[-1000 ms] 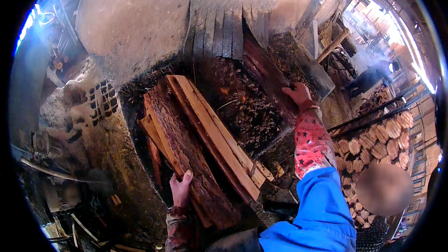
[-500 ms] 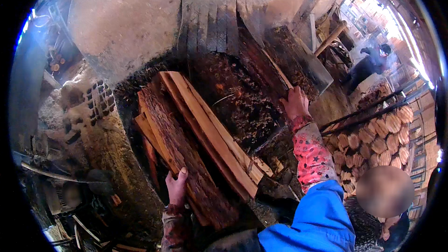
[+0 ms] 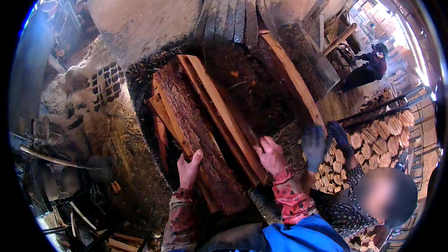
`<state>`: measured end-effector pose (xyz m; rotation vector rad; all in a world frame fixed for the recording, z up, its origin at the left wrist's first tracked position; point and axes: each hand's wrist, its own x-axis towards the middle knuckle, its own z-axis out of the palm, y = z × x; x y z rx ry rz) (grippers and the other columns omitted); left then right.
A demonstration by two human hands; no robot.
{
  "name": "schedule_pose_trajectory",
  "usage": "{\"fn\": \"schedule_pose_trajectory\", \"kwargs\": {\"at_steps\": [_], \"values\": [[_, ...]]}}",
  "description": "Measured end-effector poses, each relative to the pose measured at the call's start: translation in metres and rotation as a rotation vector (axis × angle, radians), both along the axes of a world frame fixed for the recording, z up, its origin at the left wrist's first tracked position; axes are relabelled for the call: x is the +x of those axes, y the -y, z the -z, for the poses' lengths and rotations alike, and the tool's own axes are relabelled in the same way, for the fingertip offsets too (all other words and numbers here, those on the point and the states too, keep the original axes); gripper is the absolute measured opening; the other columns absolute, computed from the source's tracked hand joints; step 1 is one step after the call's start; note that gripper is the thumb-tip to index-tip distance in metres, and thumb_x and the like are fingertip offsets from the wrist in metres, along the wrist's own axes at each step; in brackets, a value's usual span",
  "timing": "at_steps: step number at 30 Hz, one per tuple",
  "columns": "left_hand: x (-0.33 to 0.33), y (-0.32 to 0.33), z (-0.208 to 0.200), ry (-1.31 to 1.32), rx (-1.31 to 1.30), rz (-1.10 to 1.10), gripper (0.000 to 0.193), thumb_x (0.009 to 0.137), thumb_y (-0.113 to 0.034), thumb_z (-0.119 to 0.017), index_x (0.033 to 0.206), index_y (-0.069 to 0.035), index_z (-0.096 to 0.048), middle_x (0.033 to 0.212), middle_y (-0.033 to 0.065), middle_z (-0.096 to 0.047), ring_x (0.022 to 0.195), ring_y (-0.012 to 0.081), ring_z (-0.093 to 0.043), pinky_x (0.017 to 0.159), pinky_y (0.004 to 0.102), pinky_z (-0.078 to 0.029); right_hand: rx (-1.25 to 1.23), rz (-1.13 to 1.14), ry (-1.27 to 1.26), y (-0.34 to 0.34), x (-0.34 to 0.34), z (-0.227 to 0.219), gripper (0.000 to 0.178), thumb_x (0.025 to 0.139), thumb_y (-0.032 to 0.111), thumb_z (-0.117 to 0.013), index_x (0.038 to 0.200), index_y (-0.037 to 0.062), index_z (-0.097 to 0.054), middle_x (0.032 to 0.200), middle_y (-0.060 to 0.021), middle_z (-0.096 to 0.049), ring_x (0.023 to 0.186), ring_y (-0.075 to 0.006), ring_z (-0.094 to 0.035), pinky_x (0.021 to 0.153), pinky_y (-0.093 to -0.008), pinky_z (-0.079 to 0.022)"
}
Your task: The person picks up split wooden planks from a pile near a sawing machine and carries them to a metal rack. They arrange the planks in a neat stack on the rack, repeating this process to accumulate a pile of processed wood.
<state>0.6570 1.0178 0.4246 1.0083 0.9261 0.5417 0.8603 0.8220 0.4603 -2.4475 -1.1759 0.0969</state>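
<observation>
Head camera looks straight down on a stack of split wood slabs [image 3: 205, 126], and both hands are on its near end. Left hand [image 3: 189, 170] lies on the bark-covered slab [image 3: 196, 135], fingers curled over its left edge, thumb pointing up the bark, a loose wrap rather than a tight clench. Right hand [image 3: 270, 155] presses down on the pale, sawn plank [image 3: 224, 112] just beside that bark slab, fingers bent over the plank's end; whether it grips underneath, I cannot tell. So the stack runs away from the person, slanting up and to the left, with the two hands side by side at its lower end.

To the right, very close to the right hand, a second person's gloved hands [image 3: 326, 142] hold another long plank [image 3: 291, 81] that leans up toward a row of upright grey boards [image 3: 238, 14]. Dark bark litter and chips [image 3: 261, 98] fill the gap between the stack and that plank. Farther right sits a wall of stacked round billets [image 3: 380, 142], cut ends pale and facing us. Left of the stack stands a crumbling perforated brick [image 3: 105, 81] in rough, dusty rubble. Bark is ridged and reddish brown; sawn faces are smooth and orange-tan.
</observation>
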Motion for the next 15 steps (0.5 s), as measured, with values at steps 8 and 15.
{"fn": "schedule_pose_trajectory", "kwargs": {"at_steps": [8, 15], "values": [[0.005, 0.0, -0.011, 0.049, 0.003, 0.006, 0.048, 0.082, -0.029, -0.075, 0.113, 0.004, -0.059, 0.105, 0.0073, -0.065, 0.092, 0.0145, -0.06, 0.084, 0.0285, -0.048, 0.058, -0.028, -0.274, -0.043, 0.033, 0.021, 0.051, 0.092, 0.035, -0.055, 0.129, -0.0007, -0.051, 0.124, -0.0274, -0.052, 0.112, -0.0417, -0.053, 0.096, -0.044, -0.044], [-0.009, 0.0, -0.031, 0.026, -0.006, 0.055, 0.054, 0.081, -0.03, -0.077, 0.116, 0.005, -0.056, 0.111, 0.0096, -0.064, 0.098, 0.0169, -0.06, 0.088, 0.0299, -0.047, 0.059, 0.093, -0.334, -0.037, 0.0, 0.028, 0.039, 0.096, 0.027, -0.046, 0.126, 0.0047, -0.056, 0.118, -0.0232, -0.054, 0.107, -0.0399, -0.055, 0.092, -0.0414, -0.046]]}}
